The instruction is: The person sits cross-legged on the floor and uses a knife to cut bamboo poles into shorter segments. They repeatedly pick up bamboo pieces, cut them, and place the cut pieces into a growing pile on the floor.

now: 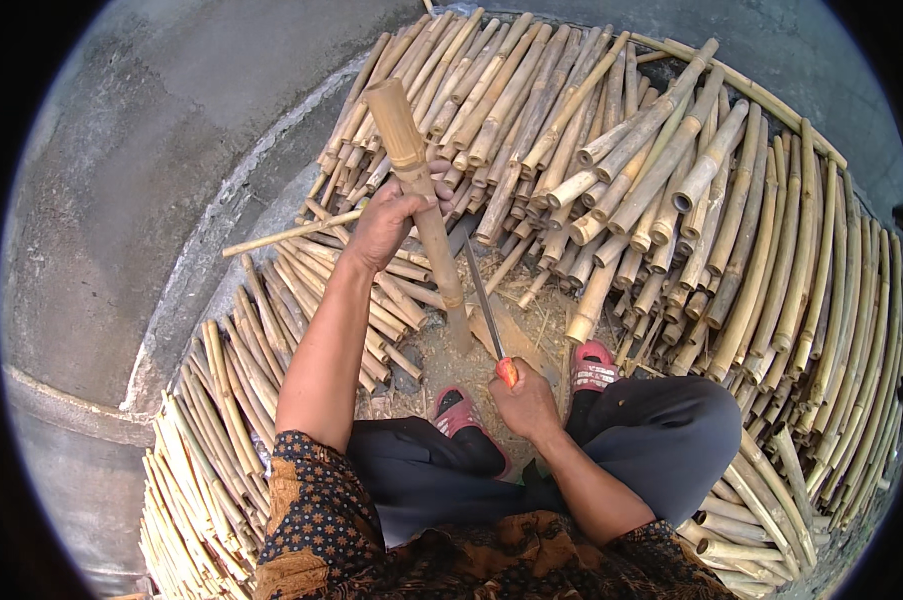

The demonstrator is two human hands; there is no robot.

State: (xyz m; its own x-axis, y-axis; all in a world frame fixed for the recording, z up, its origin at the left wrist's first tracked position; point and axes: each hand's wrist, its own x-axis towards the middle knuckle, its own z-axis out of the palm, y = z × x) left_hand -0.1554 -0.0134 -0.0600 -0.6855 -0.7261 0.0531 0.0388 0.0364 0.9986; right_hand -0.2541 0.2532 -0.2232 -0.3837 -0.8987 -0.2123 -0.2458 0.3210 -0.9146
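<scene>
Worn on the head, looking steeply down from close above a seated lap; wide fisheye, dark rim all round, straight edges bending near it; forearms entering from the lower edge; left hand [386,225] near the middle, right hand [527,403] below it; concrete ground [121,200] filling the upper left, bamboo pile [671,180] curving along the top and right; one view only.

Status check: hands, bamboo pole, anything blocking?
Left hand gripping upright tan bamboo pole, base on ground. Right hand shut on orange-handled knife, blade beside the pole. Cut bamboo stacks ring the spot; red sandals close by.
</scene>
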